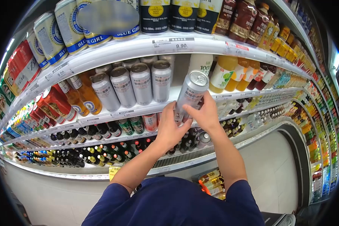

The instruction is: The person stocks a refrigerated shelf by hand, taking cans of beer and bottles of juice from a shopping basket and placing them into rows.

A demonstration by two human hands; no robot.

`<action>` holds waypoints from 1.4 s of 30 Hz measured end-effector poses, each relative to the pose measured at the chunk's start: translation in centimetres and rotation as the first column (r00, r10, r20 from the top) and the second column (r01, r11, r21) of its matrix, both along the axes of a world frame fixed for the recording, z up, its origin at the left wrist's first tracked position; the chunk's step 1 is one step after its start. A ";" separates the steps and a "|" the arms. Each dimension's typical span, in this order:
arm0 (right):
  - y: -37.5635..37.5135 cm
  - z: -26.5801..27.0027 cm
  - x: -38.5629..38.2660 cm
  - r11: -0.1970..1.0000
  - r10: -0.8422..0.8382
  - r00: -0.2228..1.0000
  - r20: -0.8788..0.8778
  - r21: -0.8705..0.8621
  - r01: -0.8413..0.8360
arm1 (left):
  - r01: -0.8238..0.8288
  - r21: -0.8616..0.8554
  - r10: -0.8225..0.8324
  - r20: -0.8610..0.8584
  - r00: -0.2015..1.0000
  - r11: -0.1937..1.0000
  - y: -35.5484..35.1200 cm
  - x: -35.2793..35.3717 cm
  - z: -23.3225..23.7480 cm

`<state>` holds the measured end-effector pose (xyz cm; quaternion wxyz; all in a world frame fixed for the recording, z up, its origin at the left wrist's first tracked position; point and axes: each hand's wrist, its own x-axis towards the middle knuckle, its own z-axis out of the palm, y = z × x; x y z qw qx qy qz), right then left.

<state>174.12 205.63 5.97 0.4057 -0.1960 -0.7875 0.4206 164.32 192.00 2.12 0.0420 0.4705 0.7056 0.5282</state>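
Observation:
Between both hands, in front of the middle shelf, is a tall silver can (192, 92), tilted, with its closed lid facing up. My right hand (205, 113) is wrapped round its right side, thumb across the front. Lower down on the left, my left hand (172, 126) has its fingers curled at the can's base, partly hidden behind it. Similar silver cans (141, 83) stand in a row on the shelf to the left. Just right of the held can are a white bottle (200, 62) and a green-labelled juice bottle (223, 74).
The upper shelf (132, 48) carries large cans and dark bottles. Lower shelves hold green and red cans (150, 122) and many bottles. A container of yellow packages (214, 182) is low beside my body, above the pale floor (265, 165). More stocked shelves curve along the right.

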 end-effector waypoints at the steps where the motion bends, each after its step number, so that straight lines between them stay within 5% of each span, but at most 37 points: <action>1: 0.9 0.4 -0.9 0.995 -0.060 0.998 0.006 0.074 0.059 | 0.036 -0.043 -0.036 0.006 0.999 0.998 -0.6 -0.1 0.8; 9: 4.3 -2.3 -7.2 0.989 -0.079 0.997 0.001 0.128 0.078 | 0.099 0.019 -0.098 -0.071 0.993 0.995 -1.0 -1.5 -3.2; 28: 4.4 -2.3 -7.5 0.997 0.022 0.995 0.102 0.076 -0.030 | 0.193 -0.103 -0.184 0.090 0.979 0.976 -1.4 -2.8 -6.3; 33: 3.0 -3.5 -8.0 0.962 -0.196 0.976 0.095 0.210 0.173 | 0.208 -0.093 -0.201 0.080 0.976 0.974 -1.2 -2.4 -6.2; 42: 2.6 -2.8 -8.0 0.975 -0.168 0.984 0.057 0.160 0.157 | 0.201 -0.058 -0.198 0.059 0.978 0.978 -1.9 -2.2 -6.1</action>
